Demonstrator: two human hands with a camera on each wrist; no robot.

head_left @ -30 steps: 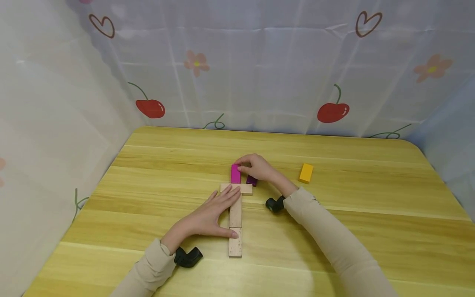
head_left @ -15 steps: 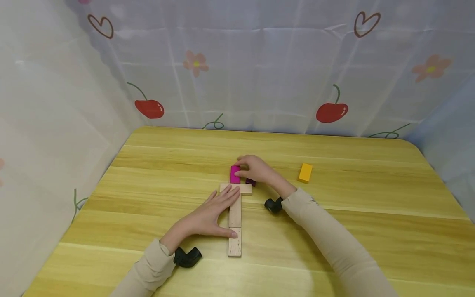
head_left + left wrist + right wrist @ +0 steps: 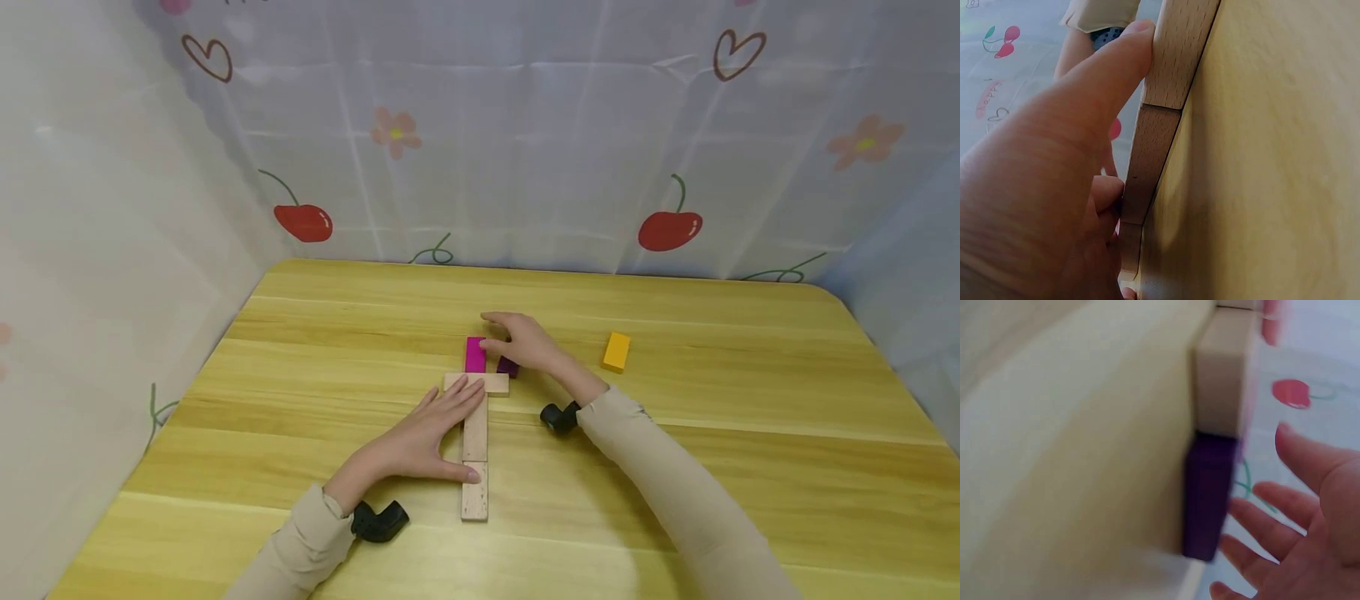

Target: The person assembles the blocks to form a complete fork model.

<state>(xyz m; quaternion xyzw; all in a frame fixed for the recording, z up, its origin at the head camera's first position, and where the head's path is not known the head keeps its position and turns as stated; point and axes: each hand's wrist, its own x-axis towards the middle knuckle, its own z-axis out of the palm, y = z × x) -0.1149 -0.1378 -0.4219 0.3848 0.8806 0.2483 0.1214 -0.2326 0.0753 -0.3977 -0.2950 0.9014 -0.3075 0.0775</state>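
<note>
In the head view, plain wooden blocks form a T: a crosswise block over two lengthwise blocks, an upper one and a lower one. My left hand rests on them, fingertips on the crosswise block and thumb on the lower block, also seen on the side of a wooden block in the left wrist view. A magenta block stands end-on at the crosswise block's far side. My right hand is open beside it, thumb tip overlapping its edge, above a partly hidden purple block.
A yellow block lies to the right on the wooden table. Black wrist cameras, one left and one right, sit under the sleeves. A printed curtain hangs behind the table's far edge.
My right hand's index finger has come away from the magenta block's far end, and the fingers have spread to the right. My left hand stays in place on the wooden blocks.
</note>
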